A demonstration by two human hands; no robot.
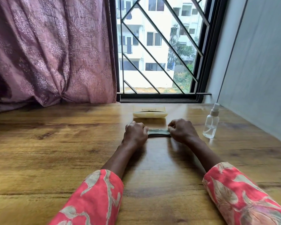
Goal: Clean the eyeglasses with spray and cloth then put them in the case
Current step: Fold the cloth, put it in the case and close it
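A flat grey-green cloth (158, 132), which looks folded into a narrow strip, lies on the wooden table (55, 143). My left hand (135, 132) grips its left end and my right hand (182, 129) pinches its right end. Just behind the hands sits a cream eyeglass case (149, 114), apparently open with its printed lid raised. To the right of my right hand stands a clear spray bottle (211, 124) with a white nozzle, a little liquid in its bottom. I see no eyeglasses; whether they are in the case or under the cloth I cannot tell.
A purple curtain (52, 51) hangs over the table's far left edge. A barred window (161, 49) is straight ahead and a grey wall (258, 70) bounds the table on the right. Bare wood stretches to the left of my arms.
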